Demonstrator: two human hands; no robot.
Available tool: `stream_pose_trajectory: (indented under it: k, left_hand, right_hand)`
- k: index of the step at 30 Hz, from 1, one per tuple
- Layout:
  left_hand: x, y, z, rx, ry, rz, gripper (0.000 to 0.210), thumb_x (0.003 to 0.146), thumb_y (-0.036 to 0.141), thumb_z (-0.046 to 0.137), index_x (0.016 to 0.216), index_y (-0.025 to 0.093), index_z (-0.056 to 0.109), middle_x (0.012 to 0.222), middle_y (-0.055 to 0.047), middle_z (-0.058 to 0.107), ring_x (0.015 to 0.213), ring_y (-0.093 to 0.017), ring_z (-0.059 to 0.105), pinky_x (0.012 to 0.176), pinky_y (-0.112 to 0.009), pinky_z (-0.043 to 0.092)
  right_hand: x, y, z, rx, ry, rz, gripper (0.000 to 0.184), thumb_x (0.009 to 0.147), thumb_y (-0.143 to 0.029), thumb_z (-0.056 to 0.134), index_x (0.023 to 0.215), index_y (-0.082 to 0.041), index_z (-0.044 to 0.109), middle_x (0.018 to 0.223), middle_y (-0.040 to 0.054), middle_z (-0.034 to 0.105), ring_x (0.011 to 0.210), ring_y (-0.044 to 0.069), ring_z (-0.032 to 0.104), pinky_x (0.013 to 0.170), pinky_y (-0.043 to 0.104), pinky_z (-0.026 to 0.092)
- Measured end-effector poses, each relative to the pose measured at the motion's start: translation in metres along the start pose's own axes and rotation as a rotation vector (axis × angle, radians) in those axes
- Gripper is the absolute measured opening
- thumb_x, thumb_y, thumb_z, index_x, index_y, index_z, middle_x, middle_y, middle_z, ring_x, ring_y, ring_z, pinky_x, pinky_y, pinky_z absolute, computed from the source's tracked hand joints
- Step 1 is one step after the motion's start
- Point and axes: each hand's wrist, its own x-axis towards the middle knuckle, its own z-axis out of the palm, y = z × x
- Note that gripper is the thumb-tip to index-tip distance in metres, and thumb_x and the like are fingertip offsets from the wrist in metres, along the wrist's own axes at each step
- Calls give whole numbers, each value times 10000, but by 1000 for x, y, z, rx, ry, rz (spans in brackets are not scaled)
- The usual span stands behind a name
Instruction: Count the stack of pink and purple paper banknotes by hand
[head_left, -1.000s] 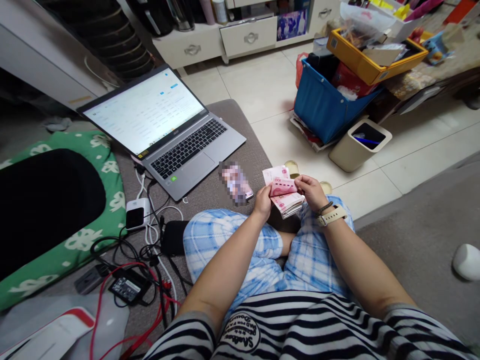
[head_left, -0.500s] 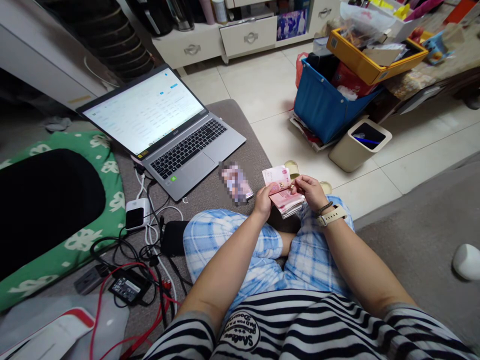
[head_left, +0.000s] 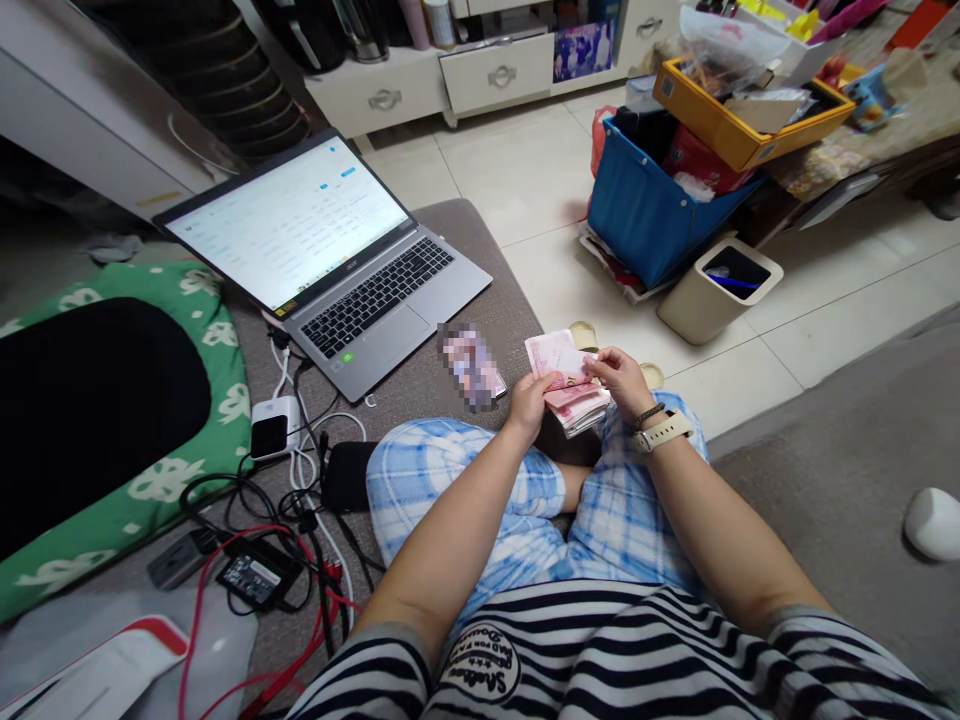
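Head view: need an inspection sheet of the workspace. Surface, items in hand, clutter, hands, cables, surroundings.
Surface: grey fabric seat; open silver laptop on it.
Items in hand: pink paper banknotes, a folded-looking stack; count unclear.
Clutter: flat pixelated rectangle beside the laptop, identity unreadable; green patterned fabric cushion.
Hands: left hand grips the banknotes; right hand pinches a note's edge.
Cables: tangled black, white and red cables around a black power adapter. Touching the hands: nothing seen.
Surroundings: blue open box, beige plastic bin, white drawer cabinet.
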Motion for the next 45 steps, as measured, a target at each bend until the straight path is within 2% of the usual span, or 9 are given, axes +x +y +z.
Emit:
stream_pose_trajectory:
  k: [7,10,16,27,34,39,45]
  left_hand:
    - [2,-2,-2,28,-4,-3,331,554,317,848,821,158,733,834,-58,768,809,-238,718,836,-371,522]
    - [3,-3,-3,25,3,12,314,570,354,843,789,158,733,823,-58,768,809,-235,716,844,-367,522]
    - [10,-8,-8,27,111,93,291,687,448,770,716,162,727,792,-51,759,801,-221,703,828,-346,506]
    - [12,-10,-11,89,95,151,285,698,459,745,671,176,723,757,-38,745,754,-199,675,773,-317,495]
    - [13,-11,-10,41,97,112,288,678,450,760,721,167,731,784,-46,757,815,-228,698,817,-344,508]
    - [9,-7,-6,-8,68,62,325,632,445,798,767,157,734,811,-76,767,889,-296,721,861,-413,522]
    - [6,-5,-6,3,59,14,322,589,414,839,753,167,713,817,-72,770,898,-299,729,896,-428,517]
  right_hand:
    - [0,2,-2,-16,-57,6,419,617,-550,789,608,-209,545,485,-72,400,486,87,303,499,261,226]
    - [0,1,-2,5,-69,26,396,619,-539,784,626,-208,566,490,-67,410,486,89,310,498,258,226]
    - [-1,0,-2,40,-94,22,391,625,-551,764,631,-213,566,523,-54,432,500,95,355,499,257,271]
    - [2,7,-4,68,-117,18,378,646,-528,768,631,-208,567,515,-56,435,499,91,357,501,246,264]
    - [1,6,-4,62,-117,31,394,638,-548,776,640,-211,571,509,-59,435,486,91,357,495,252,270]
    - [-2,1,-3,18,-152,18,420,685,-601,733,640,-214,576,530,-14,557,487,104,387,495,269,279]
    - [-1,1,-3,-42,-69,-15,447,622,-586,805,647,-214,558,539,-37,524,498,98,361,497,265,277]
